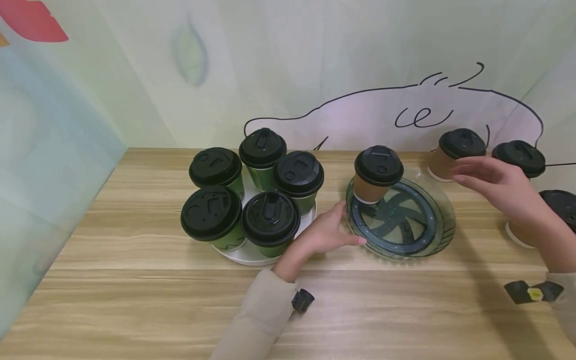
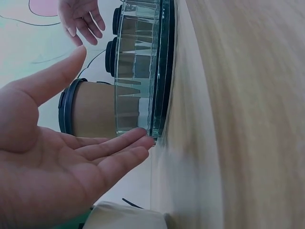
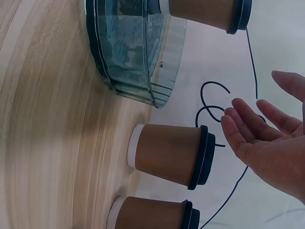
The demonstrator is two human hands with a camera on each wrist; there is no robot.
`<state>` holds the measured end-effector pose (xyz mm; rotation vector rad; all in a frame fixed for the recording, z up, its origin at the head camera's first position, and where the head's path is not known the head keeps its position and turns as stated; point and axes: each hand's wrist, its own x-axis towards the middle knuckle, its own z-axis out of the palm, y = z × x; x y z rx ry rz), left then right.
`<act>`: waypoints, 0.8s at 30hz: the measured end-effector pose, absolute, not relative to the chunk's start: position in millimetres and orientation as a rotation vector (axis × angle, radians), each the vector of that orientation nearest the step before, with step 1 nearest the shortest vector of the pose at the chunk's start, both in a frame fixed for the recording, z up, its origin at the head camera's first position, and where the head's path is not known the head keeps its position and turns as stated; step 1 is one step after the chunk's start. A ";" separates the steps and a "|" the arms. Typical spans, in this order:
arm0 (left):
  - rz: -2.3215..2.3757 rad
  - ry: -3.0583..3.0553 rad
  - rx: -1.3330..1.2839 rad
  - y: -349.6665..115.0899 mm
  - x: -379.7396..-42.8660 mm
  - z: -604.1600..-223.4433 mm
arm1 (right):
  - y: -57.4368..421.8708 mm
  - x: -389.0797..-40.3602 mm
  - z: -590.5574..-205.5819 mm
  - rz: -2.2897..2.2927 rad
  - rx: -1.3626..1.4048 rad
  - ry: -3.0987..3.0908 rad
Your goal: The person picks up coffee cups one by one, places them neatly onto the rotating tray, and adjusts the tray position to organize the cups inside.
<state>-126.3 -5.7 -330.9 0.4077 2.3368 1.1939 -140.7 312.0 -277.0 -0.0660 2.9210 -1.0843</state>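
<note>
My left hand [image 1: 330,230] is at the left edge of a round, clear green tray [image 1: 443,235], fingers straight and thumb spread, its fingertips right at the rim. Inside the tray, toward its back left, stands a brown paper cup [image 1: 370,190] with a black lid. My right hand [image 1: 504,185] is raised to the right of the tray with nothing in it, fingers loosely bent. Near it in the head view are a brown cup [image 1: 438,165] behind the tray and another black-lidded cup [image 1: 519,156]. The right wrist view shows a brown cup [image 3: 167,152] upright on the table, apart from that hand.
Left of the tray, several green cups [image 1: 272,220] with black lids stand close together on a white round plate [image 1: 252,261]. Another lidded cup [image 1: 562,202] is partly hidden behind my right forearm. A wall with a line drawing [image 1: 423,117] borders the wooden table [image 1: 148,300].
</note>
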 end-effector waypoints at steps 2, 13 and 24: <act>1.191 2.337 0.408 -5.3 -126.1 -330.6 | 313.8 -140.3 -277.3 -1.062 -0.059 2.943; 1.183 2.353 0.395 -5.3 -125.4 -330.5 | 325.5 -138.7 -279.8 -0.996 -0.053 2.995; 1.203 2.349 0.424 -6.5 -125.8 -332.5 | 335.8 -134.8 -280.4 -1.033 -0.022 3.000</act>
